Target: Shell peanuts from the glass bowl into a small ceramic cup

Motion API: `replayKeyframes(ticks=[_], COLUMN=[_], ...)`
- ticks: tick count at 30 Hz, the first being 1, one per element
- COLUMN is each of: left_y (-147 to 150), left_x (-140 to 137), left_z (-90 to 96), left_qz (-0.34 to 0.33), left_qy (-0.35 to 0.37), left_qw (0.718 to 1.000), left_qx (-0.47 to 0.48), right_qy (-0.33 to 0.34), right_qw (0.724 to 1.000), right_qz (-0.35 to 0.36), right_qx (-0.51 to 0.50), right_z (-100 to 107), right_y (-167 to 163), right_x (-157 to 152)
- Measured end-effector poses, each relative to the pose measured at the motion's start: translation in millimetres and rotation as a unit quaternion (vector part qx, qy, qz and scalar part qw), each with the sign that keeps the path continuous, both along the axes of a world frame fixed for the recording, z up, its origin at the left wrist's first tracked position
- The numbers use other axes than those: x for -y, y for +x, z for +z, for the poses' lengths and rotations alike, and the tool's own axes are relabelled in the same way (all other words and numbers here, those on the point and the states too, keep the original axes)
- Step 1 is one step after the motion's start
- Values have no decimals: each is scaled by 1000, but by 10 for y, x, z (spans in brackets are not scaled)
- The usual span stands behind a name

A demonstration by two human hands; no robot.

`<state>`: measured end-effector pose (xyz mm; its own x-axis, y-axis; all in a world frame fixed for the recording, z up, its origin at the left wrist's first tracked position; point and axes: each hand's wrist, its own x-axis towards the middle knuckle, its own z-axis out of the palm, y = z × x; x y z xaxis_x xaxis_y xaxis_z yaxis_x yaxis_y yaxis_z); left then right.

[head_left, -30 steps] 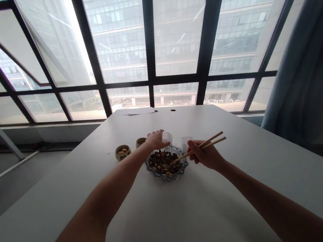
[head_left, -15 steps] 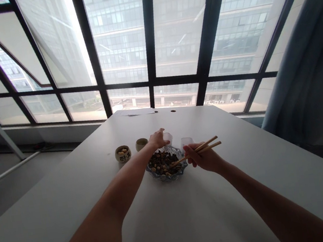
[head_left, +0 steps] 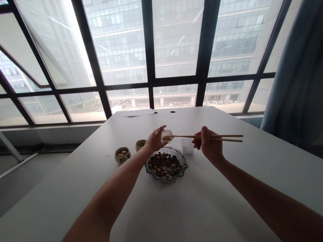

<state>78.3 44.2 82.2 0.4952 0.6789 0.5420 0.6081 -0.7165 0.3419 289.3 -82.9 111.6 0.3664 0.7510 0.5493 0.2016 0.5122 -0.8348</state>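
Observation:
My right hand (head_left: 210, 146) is closed around a pair of wooden chopsticks (head_left: 226, 137). Their tips reach left to a small translucent plastic cup (head_left: 167, 132), at the brownish nut-like pieces (head_left: 166, 138) seen there. Curved round the cup's left side is my left hand (head_left: 155, 140), thumb nearer me and fingers beyond, gripping it. In front of both hands sits a scalloped glass bowl (head_left: 183, 170) with a mix of dark seeds and paler nuts. A second translucent cup (head_left: 187, 147) stands right of the bowl, close to my right hand.
Left of the bowl stand a small ceramic cup (head_left: 122, 157) with dark characters and nuts inside, and another ceramic cup (head_left: 140, 144), partly behind my left hand. White paper (head_left: 134, 113) lies at the white table's (head_left: 99, 193) far end, before the windows. A blue curtain (head_left: 285, 63) hangs right.
My right hand has lifted the chopsticks out of the glass bowl; their tips have moved up and away to the plastic cup. My left hand stays at that cup, whose contents now show.

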Motion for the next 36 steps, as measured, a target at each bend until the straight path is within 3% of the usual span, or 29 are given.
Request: replayKeyframes(ticks=[7,10,12,17,23,31,36], left_y=[-5,7,24,82,14,-640,-1211], left_x=[23,-17,-58,-154,-117,372,670], left_z=[-18,-13,-13,-27,33,240,126], left_qz=[7,33,49,81,96,100,152], left_qy=[-18,-47,-66,-100,-112,-3,43], left_qw=[1000,998,995,989,985,995,987], left_qx=[-14,-36,-53,-68,-86,-30,15], right_qy=[-8,1,-15,-87,-109,-109,-127], right_qw=[992,996,994,964,945,922,926], right_qz=[53,33,60,154,188,227,239], right_qx=[117,86,89,201,246,295,265], right_z=[22,117,191,273,248,172,159], right_y=[-148,-74,-12,52,-12,-7,-8], right_x=[-408,-349,-258,-97,-64,-104,-127])
